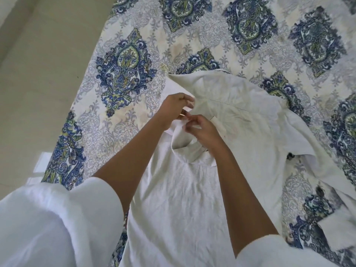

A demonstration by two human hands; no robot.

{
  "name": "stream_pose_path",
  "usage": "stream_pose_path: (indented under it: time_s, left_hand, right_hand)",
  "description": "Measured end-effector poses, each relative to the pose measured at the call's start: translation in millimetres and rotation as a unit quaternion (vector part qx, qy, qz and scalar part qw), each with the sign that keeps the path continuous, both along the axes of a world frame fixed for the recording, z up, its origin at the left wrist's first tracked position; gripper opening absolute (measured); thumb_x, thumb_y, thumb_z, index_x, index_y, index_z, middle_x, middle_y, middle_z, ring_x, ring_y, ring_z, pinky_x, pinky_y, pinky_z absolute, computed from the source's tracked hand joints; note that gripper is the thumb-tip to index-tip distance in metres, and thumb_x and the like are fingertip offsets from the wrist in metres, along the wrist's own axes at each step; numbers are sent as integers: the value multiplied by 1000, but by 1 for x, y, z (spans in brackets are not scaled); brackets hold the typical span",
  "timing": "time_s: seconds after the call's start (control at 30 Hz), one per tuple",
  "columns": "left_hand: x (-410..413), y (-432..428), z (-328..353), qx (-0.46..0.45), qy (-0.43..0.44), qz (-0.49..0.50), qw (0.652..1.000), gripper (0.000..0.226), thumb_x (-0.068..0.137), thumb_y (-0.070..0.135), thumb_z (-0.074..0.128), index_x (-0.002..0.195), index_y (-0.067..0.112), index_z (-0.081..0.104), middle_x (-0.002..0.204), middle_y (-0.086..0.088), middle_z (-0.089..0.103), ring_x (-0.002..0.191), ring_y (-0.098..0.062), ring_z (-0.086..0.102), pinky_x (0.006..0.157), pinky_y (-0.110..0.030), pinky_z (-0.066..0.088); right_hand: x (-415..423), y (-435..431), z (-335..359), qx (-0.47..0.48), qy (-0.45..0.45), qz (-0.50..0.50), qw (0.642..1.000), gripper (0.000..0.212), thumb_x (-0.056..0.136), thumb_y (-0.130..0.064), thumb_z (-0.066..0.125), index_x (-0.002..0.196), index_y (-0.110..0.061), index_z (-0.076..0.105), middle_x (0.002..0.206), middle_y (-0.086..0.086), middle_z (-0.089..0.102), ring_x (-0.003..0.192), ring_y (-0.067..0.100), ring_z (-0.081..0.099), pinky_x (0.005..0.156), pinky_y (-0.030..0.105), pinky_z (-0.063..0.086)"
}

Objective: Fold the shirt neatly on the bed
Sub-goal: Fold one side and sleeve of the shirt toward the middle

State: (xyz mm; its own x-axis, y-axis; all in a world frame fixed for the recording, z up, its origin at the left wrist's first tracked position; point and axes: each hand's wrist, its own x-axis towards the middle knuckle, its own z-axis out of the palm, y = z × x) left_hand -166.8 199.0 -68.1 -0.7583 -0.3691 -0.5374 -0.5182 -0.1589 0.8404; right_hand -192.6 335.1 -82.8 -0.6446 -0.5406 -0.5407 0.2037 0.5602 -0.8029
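Observation:
A white collared shirt (179, 199) lies spread on the patterned bed (123, 74), its body toward me and its upper part bunched at the far side. The collar (185, 149) stands up in a loop just below my hands. My left hand (174, 106) pinches a fold of the white cloth near the collar. My right hand (202, 130) sits close beside it, fingers curled and pinching the same edge of cloth. A sleeve (300, 135) trails off to the right.
The bedspread carries blue and green medallions on a pale ground. The beige floor (38, 83) runs along the bed's left edge. My white sleeves (57, 224) fill the lower corners. Another white piece of cloth (339, 226) lies at the right.

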Motion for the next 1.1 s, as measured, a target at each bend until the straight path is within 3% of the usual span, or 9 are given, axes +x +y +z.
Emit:
stream_pose_path:
  time_s: [0.13, 0.27, 0.4, 0.47, 0.53, 0.63, 0.73, 0.93, 1.1]
  left_hand:
    - [20, -15, -13, 83, 83, 94, 989, 35, 83, -18, 35, 93, 4, 60, 91, -9, 65, 74, -13, 67, 71, -20, 51]
    - [34, -37, -46, -89, -14, 253, 963, 37, 77, -16, 34, 83, 10, 60, 78, -4, 61, 74, -21, 60, 65, -26, 47]
    - [36, -32, -67, -232, -71, 3, 970, 48, 81, -11, 39, 117, 10, 61, 113, -11, 60, 96, -23, 58, 76, -22, 41]
    - [27, -31, -58, -331, -54, -69, 940, 49, 84, -6, 41, 127, 12, 55, 119, -12, 55, 101, -21, 57, 75, -19, 38]
    - [11, -31, -45, -409, -5, -101, 907, 52, 88, 0, 45, 137, 15, 44, 119, -11, 52, 98, -19, 54, 74, -25, 39]
    - [-23, -35, -26, -428, 9, -234, 873, 47, 92, 5, 43, 136, 17, 45, 113, -5, 57, 98, -18, 53, 81, -29, 41]
    - [-46, -44, -17, -465, -62, -306, 828, 28, 90, 8, 43, 111, 9, 62, 110, -13, 64, 100, -28, 59, 79, -33, 44]
    - [-46, -55, -15, -381, -93, -194, 899, 24, 84, -1, 44, 98, 0, 64, 95, -20, 64, 86, -31, 60, 73, -34, 47]
    - [-41, -49, -26, -363, -107, -187, 907, 9, 88, 7, 49, 83, 5, 56, 77, -15, 59, 53, -25, 54, 43, -22, 45]
  right_hand:
    - [-13, -2, -13, 17, 9, -78, 997, 12, 83, -5, 55, 76, -14, 60, 80, 3, 63, 81, 21, 58, 71, 30, 45]
    - [-19, -6, -22, 6, -2, -123, 992, 5, 87, -20, 58, 90, -16, 58, 101, 4, 63, 96, 21, 61, 86, 33, 48]
    - [-17, -35, -25, -55, -45, -140, 988, 29, 87, -30, 62, 112, -17, 55, 102, -4, 60, 93, 10, 58, 84, 27, 47]
    - [-24, -46, -23, -78, -53, -202, 975, 5, 86, -22, 62, 90, -18, 60, 86, -2, 59, 83, 15, 57, 78, 30, 47]
    - [-35, -47, -21, -108, -91, -237, 961, 19, 84, -11, 62, 66, -17, 58, 71, 3, 54, 71, 19, 53, 68, 32, 43]
    - [-48, -41, -11, -148, -109, -157, 970, 22, 87, -11, 59, 66, -17, 57, 69, 4, 54, 62, 18, 51, 57, 26, 41]
    - [-59, -25, 0, -107, -125, -1, 986, 15, 87, -20, 63, 73, -18, 59, 68, -1, 60, 60, 12, 55, 53, 21, 43]
    - [-59, 25, 1, 71, -219, 228, 946, 28, 77, -16, 71, 99, 2, 66, 96, 10, 71, 94, 22, 67, 83, 28, 55]
    - [-101, 78, 26, 325, 10, 309, 894, 25, 88, -29, 60, 71, -11, 57, 74, 3, 53, 84, 22, 50, 69, 30, 38]
